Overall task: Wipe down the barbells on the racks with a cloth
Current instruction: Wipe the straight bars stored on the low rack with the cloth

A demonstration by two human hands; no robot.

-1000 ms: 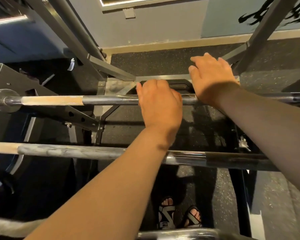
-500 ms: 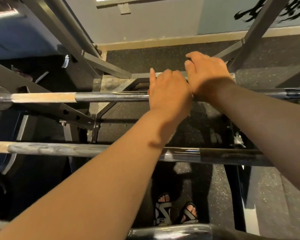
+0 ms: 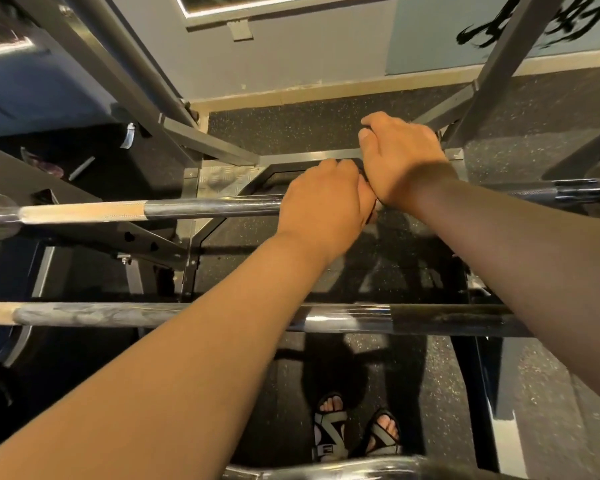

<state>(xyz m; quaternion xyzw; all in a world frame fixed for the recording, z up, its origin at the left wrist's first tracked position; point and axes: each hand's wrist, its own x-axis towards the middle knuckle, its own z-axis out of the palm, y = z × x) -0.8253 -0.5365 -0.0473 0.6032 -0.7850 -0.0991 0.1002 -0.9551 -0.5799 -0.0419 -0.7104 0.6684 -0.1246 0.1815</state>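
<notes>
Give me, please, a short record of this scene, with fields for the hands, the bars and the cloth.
Left hand: lies over the upper barbell, fingers curled
Right hand: beside the left, touching it, fingers curled
Cloth: not clearly visible; a dark scrap between the hands may be it
Lower barbell: no hand on it; both forearms cross above it
Rack: grey steel frame behind the bars
</notes>
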